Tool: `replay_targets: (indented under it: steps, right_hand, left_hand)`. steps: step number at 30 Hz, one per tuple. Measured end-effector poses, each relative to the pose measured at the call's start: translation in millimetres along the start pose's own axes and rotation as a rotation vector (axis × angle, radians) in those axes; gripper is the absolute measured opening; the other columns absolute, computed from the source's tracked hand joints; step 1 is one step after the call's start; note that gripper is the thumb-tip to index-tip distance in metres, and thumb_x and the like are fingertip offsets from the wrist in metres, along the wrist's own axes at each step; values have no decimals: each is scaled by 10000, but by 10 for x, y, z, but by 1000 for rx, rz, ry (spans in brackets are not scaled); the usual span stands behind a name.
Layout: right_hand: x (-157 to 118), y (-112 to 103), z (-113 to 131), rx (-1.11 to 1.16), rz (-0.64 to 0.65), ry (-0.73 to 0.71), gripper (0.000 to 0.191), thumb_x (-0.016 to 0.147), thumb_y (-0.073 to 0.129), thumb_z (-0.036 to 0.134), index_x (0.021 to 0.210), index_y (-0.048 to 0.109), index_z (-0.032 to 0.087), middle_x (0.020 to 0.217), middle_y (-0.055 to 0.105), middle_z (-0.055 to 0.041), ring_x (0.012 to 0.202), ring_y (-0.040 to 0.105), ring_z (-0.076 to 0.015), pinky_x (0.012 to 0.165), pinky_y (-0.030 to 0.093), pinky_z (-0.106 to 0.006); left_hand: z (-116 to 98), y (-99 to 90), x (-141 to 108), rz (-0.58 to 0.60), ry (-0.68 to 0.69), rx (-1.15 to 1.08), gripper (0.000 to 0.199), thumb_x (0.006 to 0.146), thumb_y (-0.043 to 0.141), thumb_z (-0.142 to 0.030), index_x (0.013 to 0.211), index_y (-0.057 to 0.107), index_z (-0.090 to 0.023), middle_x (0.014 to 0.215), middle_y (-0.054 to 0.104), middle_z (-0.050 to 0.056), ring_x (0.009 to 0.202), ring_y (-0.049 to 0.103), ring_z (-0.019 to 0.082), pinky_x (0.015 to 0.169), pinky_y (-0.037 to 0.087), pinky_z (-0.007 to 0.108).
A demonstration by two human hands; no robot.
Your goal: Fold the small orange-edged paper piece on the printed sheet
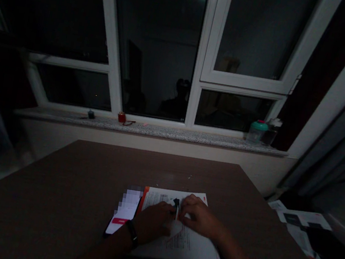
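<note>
Printed sheets or a booklet (203, 249) with an orange left edge lie on the table under both hands. My left hand (154, 220), with a dark band at the wrist, has its fingers curled in over the page. From the right, my right hand (198, 215) comes in with bent, pinched fingers. Between the fingertips is a small, narrow white piece (176, 213) with a dark angular part (176, 201) at its far end. Just below it is a pale, rounded patch (176, 228). Dim light and the fingers hide what these parts are and how each hand grips them.
A lit phone (124, 213) lies left of the pages on the brown table (67, 200). Small white scraps lie farther back. The stone windowsill (165, 133) holds a red jar (121, 117), a dark jar (91, 114) and a green-lidded bottle (257, 132). Papers (305, 218) lie beyond the table's right edge.
</note>
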State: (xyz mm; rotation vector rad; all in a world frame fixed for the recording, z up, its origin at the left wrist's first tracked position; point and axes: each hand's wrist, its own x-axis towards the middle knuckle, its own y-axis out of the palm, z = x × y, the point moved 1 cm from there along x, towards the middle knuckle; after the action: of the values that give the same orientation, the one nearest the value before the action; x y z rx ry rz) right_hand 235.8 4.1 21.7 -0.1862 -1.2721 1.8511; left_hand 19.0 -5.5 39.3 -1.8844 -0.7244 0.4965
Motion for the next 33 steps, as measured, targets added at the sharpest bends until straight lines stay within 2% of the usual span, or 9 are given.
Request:
replay_targets:
  steps: [7, 13, 18, 21, 24, 28, 33]
  right_hand:
    - [39, 124, -47, -63, -16, 104, 136, 781, 723, 160, 885, 676, 234, 972, 629, -25, 1001, 535, -224, 874, 387, -342]
    - [14, 25, -16, -49, 77, 119, 247, 748, 784, 238, 961, 659, 248, 1048, 611, -25, 1063, 513, -238, 923, 376, -360]
    - [-9, -46, 11, -31, 135, 88, 393, 658, 860, 374, 977, 660, 257, 1083, 599, -21, 1073, 508, -251, 919, 380, -360]
    - [-17, -73, 3, -17, 64, 76, 303, 759, 788, 377, 1000, 654, 253, 1076, 609, -32, 1063, 516, -243, 920, 384, -363]
    - [-18, -83, -30, -49, -31, 123, 182, 862, 676, 297, 1028, 642, 232, 1075, 621, -53, 1057, 521, -240, 919, 387, -372]
    - [-8, -48, -70, -107, -42, 156, 230, 847, 666, 234, 1075, 648, 223, 1093, 620, -60, 1080, 512, -243, 946, 377, -383]
    - [13, 21, -54, -166, 5, 171, 342, 839, 676, 259, 1179, 645, 245, 1149, 606, -66, 1116, 487, -263, 956, 377, -395]
  left_hand:
    - [42, 39, 4, -12, 33, 1, 487, 787, 783, -211, 1241, 613, -255, 1367, 558, 55, 1248, 490, 298, 1027, 408, 420]
    - [29, 17, -3, -8, 2, 0, 461, 793, 767, -223, 1227, 612, -249, 1343, 566, 57, 1234, 499, 288, 1019, 406, 399]
    - [3, 9, -4, 10, 24, 4, 449, 822, 725, -214, 1246, 587, -263, 1322, 570, 48, 1229, 492, 282, 1020, 405, 401]
    - [-18, 19, -11, -5, 67, 39, 469, 844, 715, -234, 1282, 552, -254, 1288, 578, 56, 1198, 493, 281, 1006, 410, 406]
    - [-23, 45, -18, -8, 84, 74, 490, 841, 736, -300, 1287, 543, -240, 1281, 569, 69, 1186, 480, 299, 990, 417, 422]
    - [16, 77, -21, -8, 95, 72, 526, 820, 764, -314, 1292, 540, -250, 1321, 537, 65, 1206, 458, 300, 1006, 404, 423]
    - [85, 92, -24, 20, 97, 37, 637, 777, 808, -258, 1337, 507, -300, 1396, 490, 40, 1246, 438, 289, 1025, 399, 417]
